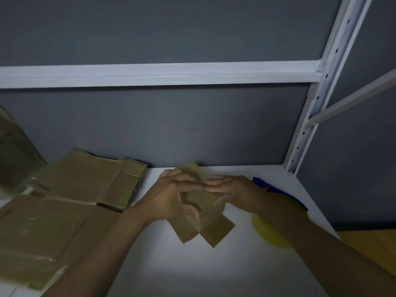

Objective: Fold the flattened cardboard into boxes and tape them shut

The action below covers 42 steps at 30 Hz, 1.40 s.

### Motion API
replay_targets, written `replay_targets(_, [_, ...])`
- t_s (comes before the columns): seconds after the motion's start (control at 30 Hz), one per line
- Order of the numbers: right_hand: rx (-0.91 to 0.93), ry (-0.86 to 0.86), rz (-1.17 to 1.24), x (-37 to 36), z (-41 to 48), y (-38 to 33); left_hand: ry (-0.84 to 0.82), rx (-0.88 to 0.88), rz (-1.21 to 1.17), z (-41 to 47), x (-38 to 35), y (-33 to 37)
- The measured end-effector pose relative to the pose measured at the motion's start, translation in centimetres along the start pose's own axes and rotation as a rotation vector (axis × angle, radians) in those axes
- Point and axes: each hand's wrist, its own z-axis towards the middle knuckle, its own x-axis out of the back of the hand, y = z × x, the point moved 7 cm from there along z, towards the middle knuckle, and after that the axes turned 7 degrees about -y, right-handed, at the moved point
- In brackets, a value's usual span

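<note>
Both of my hands hold a small piece of flattened brown cardboard (206, 219) above the white table (171, 264). My left hand (171, 198) grips its left side with curled fingers. My right hand (231, 189) grips its top right part, fingers stretched over it. Two flaps hang down toward me, and one blurred flap sticks up behind my fingers. A pile of larger flattened cardboard sheets (64, 202) with shiny tape strips lies on the table to the left.
A yellow round object (267, 234) and a blue thing (260, 182) lie under my right forearm. A white shelf post (310, 116) and rail (160, 75) stand before the grey wall. A brown board (15, 151) leans at far left.
</note>
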Motion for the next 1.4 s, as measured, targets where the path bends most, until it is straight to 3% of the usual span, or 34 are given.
replay_targets(0.1, [0.039,0.132,-0.224,1.6,-0.2,0.1,-0.223,0.268,0.228,-0.7,-0.5,-2.2])
replay_targets(0.13, [-0.006,0.173,-0.33,2.3,-0.5,-0.2,-0.23,0.33,0.24,-1.0,-0.7,-2.3])
replay_targets(0.23, [-0.21,0.234,-0.403,2.9,-1.5,-0.6,-0.12,0.362,0.403,-1.3,-1.3,-0.8])
replay_targets(0.33, [-0.393,0.059,-0.302,0.3,-1.0,-2.2,-0.02,0.341,0.489,-0.9,-1.8,1.1])
replay_targets(0.47, [-0.429,0.043,-0.298,-1.7,-0.9,-2.8,-0.106,0.43,0.341,-1.1,-2.9,1.3])
replay_targets(0.57, [-0.599,0.093,-0.058,-1.5,-2.6,-1.7,-0.19,0.604,0.126,-1.8,-3.1,0.3])
replay_targets(0.67, [-0.697,0.241,0.339,-1.7,-3.8,-1.7,-0.069,0.708,-0.076,-2.2,-2.9,0.6])
replay_targets(0.83, [-0.78,0.316,0.509,-2.3,-4.5,-1.5,0.092,0.941,-0.259,-3.6,-2.8,0.7])
replay_targets(1.0, [-0.818,0.287,0.47,-2.5,-5.0,-2.0,0.104,0.988,-0.18,-4.6,-2.5,1.0])
replay_targets(1.1, [-0.745,0.357,0.496,-1.7,-5.6,-2.2,0.142,0.92,-0.201,-5.2,-2.2,1.4])
replay_targets(1.23, [-0.578,0.452,0.626,-1.0,-5.8,-3.2,0.391,0.854,-0.336,-6.3,-0.6,2.0])
replay_targets(1.3, [-0.562,0.528,0.706,-0.8,-5.9,-3.6,0.5,0.832,-0.382,-6.7,0.0,2.0])
replay_targets(1.4, [-0.618,0.712,0.797,-0.5,-6.5,-3.7,0.535,0.736,-0.533,-6.7,-0.6,2.5])
